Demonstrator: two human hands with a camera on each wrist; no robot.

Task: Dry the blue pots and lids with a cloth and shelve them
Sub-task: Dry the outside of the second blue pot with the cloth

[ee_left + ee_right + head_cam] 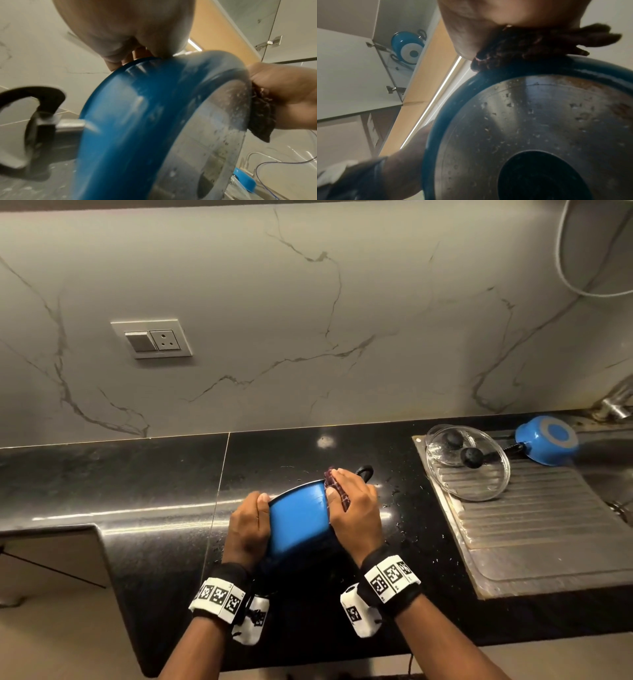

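Observation:
A blue pot (298,518) is held tilted on its side above the black counter, its wet steel base (539,121) facing me. My left hand (248,522) grips its left rim, thumb on the outer wall. My right hand (356,505) holds a dark red cloth (339,491) bunched against the pot's right wall near the rim. A black loop handle (364,471) sticks out behind the right hand. In the left wrist view the blue pot (137,121) is blurred, with the cloth (260,116) at its base edge. In the right wrist view the cloth (530,44) sits on the pot's top edge.
Two glass lids (479,477) with black knobs lie on the steel drainboard (534,525) at right. A blue pan (548,441) lies upside down behind them by the tap (616,402). Another blue pot (407,46) sits in the open overhead cabinet. Water drops speckle the counter (102,474).

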